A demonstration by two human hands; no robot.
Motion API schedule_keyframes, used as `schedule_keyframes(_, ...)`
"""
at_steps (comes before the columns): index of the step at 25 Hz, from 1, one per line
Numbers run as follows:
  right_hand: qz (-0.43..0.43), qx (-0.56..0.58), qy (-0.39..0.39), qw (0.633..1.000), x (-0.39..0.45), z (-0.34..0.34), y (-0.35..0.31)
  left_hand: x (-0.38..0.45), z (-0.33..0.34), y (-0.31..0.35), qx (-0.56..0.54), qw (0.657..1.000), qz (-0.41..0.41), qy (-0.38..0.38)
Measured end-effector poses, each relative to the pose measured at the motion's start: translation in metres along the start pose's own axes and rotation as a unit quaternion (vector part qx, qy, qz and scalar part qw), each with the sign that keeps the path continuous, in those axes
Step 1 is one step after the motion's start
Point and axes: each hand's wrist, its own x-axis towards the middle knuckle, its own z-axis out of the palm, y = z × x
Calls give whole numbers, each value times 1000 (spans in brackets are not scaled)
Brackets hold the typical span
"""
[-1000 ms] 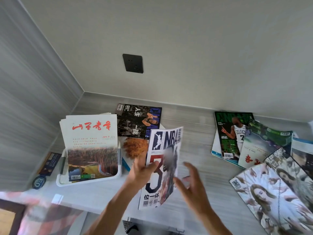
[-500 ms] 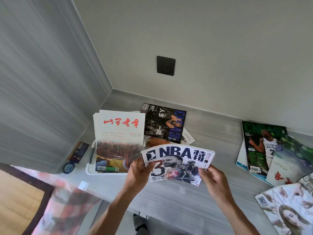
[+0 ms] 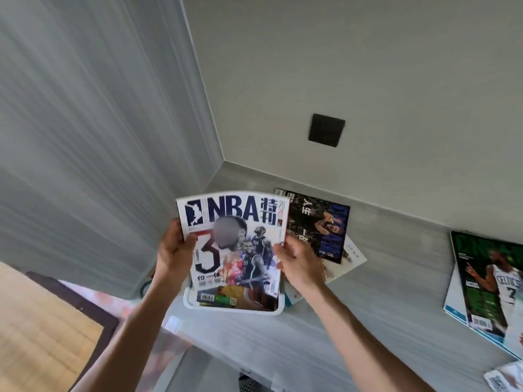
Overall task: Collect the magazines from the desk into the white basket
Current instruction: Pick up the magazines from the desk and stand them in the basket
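I hold an NBA magazine [image 3: 235, 244] with a big "3" on its cover over the white basket [image 3: 235, 309]. My left hand [image 3: 172, 253] grips its left edge and my right hand [image 3: 300, 264] grips its right edge. The magazine's lower end sits inside the basket, on top of another magazine [image 3: 223, 298] whose barcode strip shows below it. A dark basketball magazine [image 3: 319, 224] lies on the desk just behind the basket. A green Celtics magazine [image 3: 489, 281] lies at the far right.
The grey desk [image 3: 382, 292] fills a corner between two walls; a black wall socket [image 3: 326, 133] is above it. White papers [image 3: 348, 261] poke out under the dark magazine. Another magazine corner [image 3: 506, 377] shows at bottom right. The floor [image 3: 42, 335] is at lower left.
Both hands carried the NBA magazine left and turned it upright over the basket. It now covers the red-titled magazine there. My view swung to the left.
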Motion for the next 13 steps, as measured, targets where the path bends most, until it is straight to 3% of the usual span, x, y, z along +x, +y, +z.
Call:
schedule_keyframes(4, 50, -55, 26, 997, 17, 39, 33, 20, -5, -55, 118, 989, -91, 11)
schedule_keyframes(7, 37, -50, 64, 996, 17, 37, 51, 43, 1, -80, 196, 971, -137, 17)
schedule_keyframes(9, 8, -129, 131, 983, 8, 24, 70, 48, 6, -90, 246, 957, -151, 30)
schedule_keyframes(10, 6, -202, 130, 971, 3, 15, 84, 46, 7, -93, 257, 953, -154, 41)
schedule_keyframes(13, 71, -453, -60, 887, -5, -5, 124, 25, 12, -96, 240, 962, -127, 41)
